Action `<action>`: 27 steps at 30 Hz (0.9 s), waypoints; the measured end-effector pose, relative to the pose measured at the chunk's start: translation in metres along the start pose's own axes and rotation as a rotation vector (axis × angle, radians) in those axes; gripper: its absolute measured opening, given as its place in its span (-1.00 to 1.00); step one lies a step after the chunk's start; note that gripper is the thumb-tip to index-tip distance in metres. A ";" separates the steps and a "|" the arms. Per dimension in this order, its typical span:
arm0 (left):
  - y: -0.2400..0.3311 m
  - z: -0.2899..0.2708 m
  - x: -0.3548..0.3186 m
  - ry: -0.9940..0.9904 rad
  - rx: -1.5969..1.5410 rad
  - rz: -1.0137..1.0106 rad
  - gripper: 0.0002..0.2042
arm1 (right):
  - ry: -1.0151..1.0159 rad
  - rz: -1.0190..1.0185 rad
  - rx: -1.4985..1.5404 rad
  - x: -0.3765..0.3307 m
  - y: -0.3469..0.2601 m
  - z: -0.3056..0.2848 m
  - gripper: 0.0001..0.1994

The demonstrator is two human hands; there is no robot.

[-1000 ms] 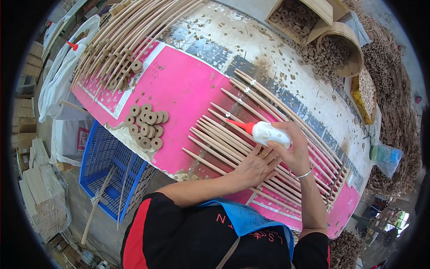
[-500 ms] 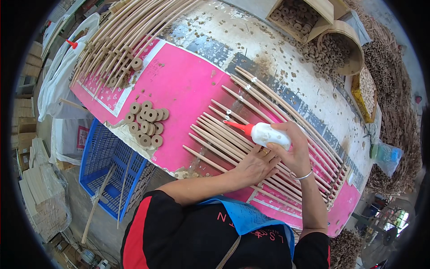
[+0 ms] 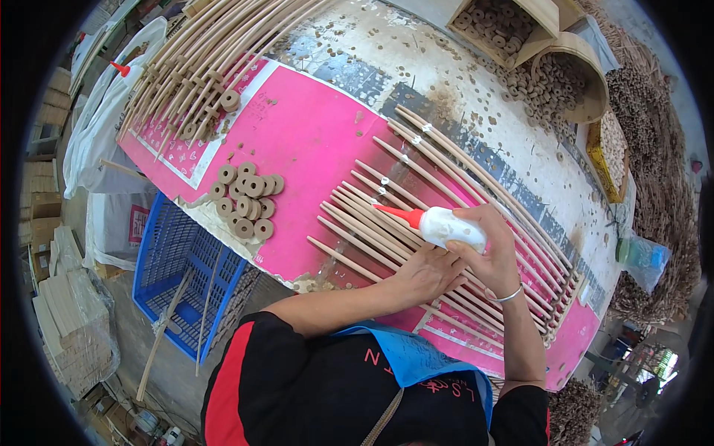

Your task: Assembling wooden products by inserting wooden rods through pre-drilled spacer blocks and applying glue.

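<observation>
My right hand [image 3: 491, 241] is wrapped round a white squeeze bottle of glue [image 3: 450, 225], tipped on its side. Its red nozzle [image 3: 398, 214] points left, with the tip close to a white glue blob [image 3: 374, 201] on one rod. Several slim wooden rods [image 3: 372, 238] lie side by side on the pink sheet [image 3: 320, 149], and those farther back carry white blobs near their left ends. Low across the rods sits my left hand [image 3: 430, 273], fingers bent and closed over them beneath the bottle. The undersides of its fingers are hidden.
Drilled wooden discs [image 3: 245, 197] are piled on the sheet to the left. More rods fitted with discs [image 3: 201, 89] lie at the far left. A blue plastic crate [image 3: 160, 297] stands below the table edge. Wooden boxes of discs [image 3: 569, 82] stand at the far right.
The view has shifted slightly. The bottle's nozzle tip stays near the same rod's glue blob, and both hands keep nearly the same pose.
</observation>
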State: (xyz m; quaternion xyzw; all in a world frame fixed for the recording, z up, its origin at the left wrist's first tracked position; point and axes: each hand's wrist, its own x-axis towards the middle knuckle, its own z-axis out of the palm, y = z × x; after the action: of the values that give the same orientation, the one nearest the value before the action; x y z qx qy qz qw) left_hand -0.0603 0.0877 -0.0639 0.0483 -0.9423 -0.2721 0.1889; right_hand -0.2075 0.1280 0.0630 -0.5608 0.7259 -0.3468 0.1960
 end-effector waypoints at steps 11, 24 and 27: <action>-0.003 0.005 -0.002 -0.035 -0.033 0.002 -0.56 | -0.026 -0.018 -0.049 0.002 0.002 0.008 -0.53; -0.001 -0.001 -0.005 0.160 -0.067 0.054 -0.59 | -0.023 -0.039 -0.025 0.000 -0.005 0.013 -0.53; -0.002 0.001 -0.007 0.004 -0.087 0.010 -0.57 | -0.029 -0.029 -0.043 -0.001 -0.005 0.012 -0.53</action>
State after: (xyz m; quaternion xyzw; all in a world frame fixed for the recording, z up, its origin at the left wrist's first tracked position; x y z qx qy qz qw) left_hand -0.0541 0.0884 -0.0684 0.0359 -0.9295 -0.3117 0.1939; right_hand -0.1961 0.1247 0.0581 -0.5803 0.7219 -0.3258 0.1895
